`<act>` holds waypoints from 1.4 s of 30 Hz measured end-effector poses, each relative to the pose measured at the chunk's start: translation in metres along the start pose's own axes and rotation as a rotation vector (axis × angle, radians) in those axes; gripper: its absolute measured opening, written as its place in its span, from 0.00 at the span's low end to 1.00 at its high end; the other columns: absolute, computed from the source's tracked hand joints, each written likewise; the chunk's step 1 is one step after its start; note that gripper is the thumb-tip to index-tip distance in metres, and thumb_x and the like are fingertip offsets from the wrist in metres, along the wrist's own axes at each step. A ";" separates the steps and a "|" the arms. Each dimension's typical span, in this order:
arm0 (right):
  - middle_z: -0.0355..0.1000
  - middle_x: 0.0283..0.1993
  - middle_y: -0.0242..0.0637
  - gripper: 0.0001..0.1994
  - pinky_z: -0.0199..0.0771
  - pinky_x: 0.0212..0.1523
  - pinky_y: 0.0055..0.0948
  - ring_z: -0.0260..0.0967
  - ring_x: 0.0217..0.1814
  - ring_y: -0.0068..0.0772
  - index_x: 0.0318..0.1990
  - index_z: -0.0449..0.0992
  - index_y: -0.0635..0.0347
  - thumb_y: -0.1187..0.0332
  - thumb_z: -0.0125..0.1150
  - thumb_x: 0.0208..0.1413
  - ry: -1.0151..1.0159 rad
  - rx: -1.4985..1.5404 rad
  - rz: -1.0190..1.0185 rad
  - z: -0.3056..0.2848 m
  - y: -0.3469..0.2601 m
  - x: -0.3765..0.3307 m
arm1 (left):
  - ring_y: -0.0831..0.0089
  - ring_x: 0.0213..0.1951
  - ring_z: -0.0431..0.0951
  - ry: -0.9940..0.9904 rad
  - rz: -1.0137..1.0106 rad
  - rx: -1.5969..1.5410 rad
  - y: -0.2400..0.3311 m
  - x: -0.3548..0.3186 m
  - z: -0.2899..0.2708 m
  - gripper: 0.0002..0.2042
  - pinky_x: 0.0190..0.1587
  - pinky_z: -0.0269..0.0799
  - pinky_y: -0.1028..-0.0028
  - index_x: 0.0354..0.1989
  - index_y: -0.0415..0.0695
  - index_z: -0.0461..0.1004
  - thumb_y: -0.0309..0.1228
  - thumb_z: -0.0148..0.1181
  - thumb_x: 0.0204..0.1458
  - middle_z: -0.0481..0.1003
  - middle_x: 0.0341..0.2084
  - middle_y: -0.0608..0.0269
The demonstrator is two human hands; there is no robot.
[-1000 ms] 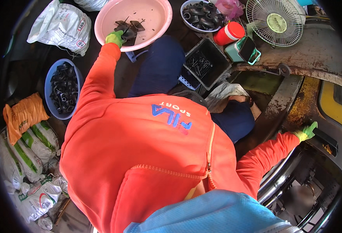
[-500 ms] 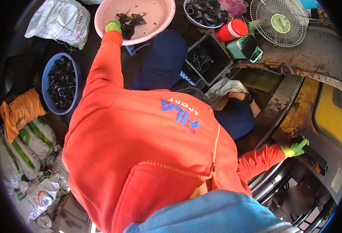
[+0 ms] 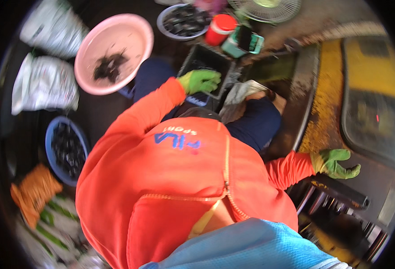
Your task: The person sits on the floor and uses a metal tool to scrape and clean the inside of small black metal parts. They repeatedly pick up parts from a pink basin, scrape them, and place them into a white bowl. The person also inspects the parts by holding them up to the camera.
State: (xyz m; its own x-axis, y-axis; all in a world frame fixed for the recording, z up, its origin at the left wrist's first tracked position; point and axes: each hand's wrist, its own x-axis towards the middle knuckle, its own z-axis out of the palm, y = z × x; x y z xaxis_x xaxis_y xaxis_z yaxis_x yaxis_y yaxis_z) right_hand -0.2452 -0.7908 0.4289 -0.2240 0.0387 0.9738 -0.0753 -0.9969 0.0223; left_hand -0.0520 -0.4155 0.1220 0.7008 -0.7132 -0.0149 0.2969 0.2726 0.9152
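My left hand [image 3: 200, 82], in a green glove, hovers over the near part of a dark rectangular bin [image 3: 226, 67]. Its fingers look loosely stretched, with nothing visible in them; motion smears them somewhat. Small metal pieces in the bin are blurred and partly covered by the hand. My right hand [image 3: 336, 163], gloved in green too, is open, thumb and fingers spread apart. It is beside the machine's panel, just above a dark bar-shaped handle [image 3: 341, 192], apparently without gripping it. A pink basin [image 3: 87, 49] holding several dark parts [image 3: 110, 67] stands at the upper left.
Blue basins of black parts stand at the left [image 3: 49, 143] and the top [image 3: 164, 29]. A red-lidded jug [image 3: 220, 30], a teal container holding a phone [image 3: 237, 45] and a fan [image 3: 267, 9] sit farther off. White sacks [image 3: 45, 85] line the left; a yellow machine window [image 3: 374, 67] is at right.
My left hand has left the dark parts in the pink basin and come right, over the bin. My right hand has spread wider by the handle. The whole view has shifted.
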 end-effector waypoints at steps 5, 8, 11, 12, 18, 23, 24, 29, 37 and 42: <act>0.73 0.45 0.42 0.15 0.67 0.42 0.40 0.70 0.46 0.45 0.47 0.74 0.62 0.64 0.61 0.56 0.143 -0.312 -0.368 0.000 0.009 0.045 | 0.72 0.31 0.76 0.249 -0.827 -0.337 -0.076 0.008 -0.017 0.08 0.32 0.72 0.73 0.40 0.45 0.76 0.34 0.59 0.57 0.77 0.33 0.67; 0.74 0.45 0.42 0.16 0.68 0.37 0.40 0.73 0.39 0.45 0.47 0.72 0.63 0.68 0.62 0.52 0.028 -0.707 -0.475 -0.027 0.014 0.069 | 0.74 0.27 0.73 0.209 -0.572 -0.189 -0.088 0.013 -0.030 0.09 0.29 0.68 0.76 0.36 0.48 0.76 0.39 0.58 0.56 0.74 0.29 0.68; 0.75 0.43 0.40 0.17 0.65 0.33 0.39 0.73 0.37 0.46 0.48 0.72 0.63 0.65 0.62 0.53 -0.064 -1.000 -0.706 -0.050 0.012 0.079 | 0.74 0.25 0.71 0.223 -0.618 -0.107 -0.082 0.013 -0.029 0.08 0.26 0.66 0.74 0.32 0.49 0.75 0.38 0.56 0.57 0.74 0.27 0.68; 0.76 0.44 0.38 0.17 0.63 0.33 0.40 0.73 0.39 0.45 0.48 0.73 0.62 0.63 0.62 0.54 -0.087 -1.014 -0.699 -0.056 0.010 0.079 | 0.74 0.24 0.71 0.284 -0.669 -0.109 -0.079 0.014 -0.025 0.08 0.25 0.66 0.73 0.31 0.49 0.74 0.38 0.55 0.57 0.73 0.26 0.69; 0.76 0.47 0.38 0.18 0.63 0.37 0.42 0.73 0.43 0.46 0.50 0.72 0.61 0.63 0.62 0.55 -0.156 -1.020 -0.656 -0.092 -0.013 0.088 | 0.74 0.19 0.67 0.396 -0.840 -0.118 -0.064 0.001 -0.019 0.10 0.21 0.62 0.71 0.26 0.50 0.71 0.38 0.54 0.57 0.69 0.20 0.71; 0.76 0.47 0.39 0.18 0.63 0.35 0.41 0.73 0.42 0.46 0.51 0.74 0.62 0.64 0.64 0.54 -0.203 -0.945 -0.642 -0.101 -0.013 0.088 | 0.73 0.17 0.66 0.398 -0.816 -0.165 -0.070 0.000 -0.031 0.11 0.19 0.61 0.71 0.25 0.49 0.71 0.39 0.56 0.58 0.68 0.19 0.70; 0.76 0.46 0.40 0.19 0.62 0.34 0.40 0.73 0.40 0.47 0.51 0.73 0.62 0.66 0.64 0.54 -0.242 -1.031 -0.633 -0.102 -0.012 0.087 | 0.72 0.18 0.67 0.426 -0.818 -0.151 -0.073 -0.001 -0.033 0.11 0.19 0.64 0.71 0.26 0.48 0.71 0.39 0.57 0.57 0.69 0.19 0.69; 0.76 0.46 0.42 0.19 0.62 0.33 0.40 0.73 0.39 0.47 0.52 0.72 0.63 0.69 0.64 0.53 -0.187 -0.949 -0.598 -0.101 -0.007 0.084 | 0.71 0.19 0.68 0.372 -0.758 -0.335 -0.083 -0.008 -0.046 0.11 0.20 0.64 0.70 0.29 0.48 0.72 0.41 0.57 0.57 0.71 0.22 0.66; 0.75 0.45 0.40 0.17 0.60 0.31 0.39 0.72 0.36 0.44 0.52 0.71 0.62 0.67 0.61 0.57 -0.179 -0.943 -0.682 -0.096 -0.006 0.089 | 0.69 0.18 0.66 0.513 -0.758 -0.259 -0.080 -0.010 -0.050 0.12 0.20 0.62 0.68 0.28 0.46 0.68 0.39 0.58 0.58 0.68 0.21 0.65; 0.75 0.46 0.39 0.18 0.60 0.32 0.38 0.72 0.36 0.44 0.53 0.72 0.61 0.68 0.62 0.55 -0.185 -0.939 -0.607 -0.103 -0.011 0.091 | 0.70 0.18 0.68 0.483 -0.748 -0.247 -0.083 -0.017 -0.054 0.13 0.19 0.64 0.69 0.29 0.44 0.71 0.40 0.58 0.57 0.70 0.22 0.65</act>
State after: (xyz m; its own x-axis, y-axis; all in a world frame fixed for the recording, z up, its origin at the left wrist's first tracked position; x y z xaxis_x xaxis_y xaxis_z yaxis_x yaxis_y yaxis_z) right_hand -0.3650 -0.7689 0.4940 0.2398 0.4100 0.8800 -0.8395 -0.3676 0.4001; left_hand -0.0536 -0.3914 0.0246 0.4489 -0.4274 -0.7848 0.8724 0.0193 0.4884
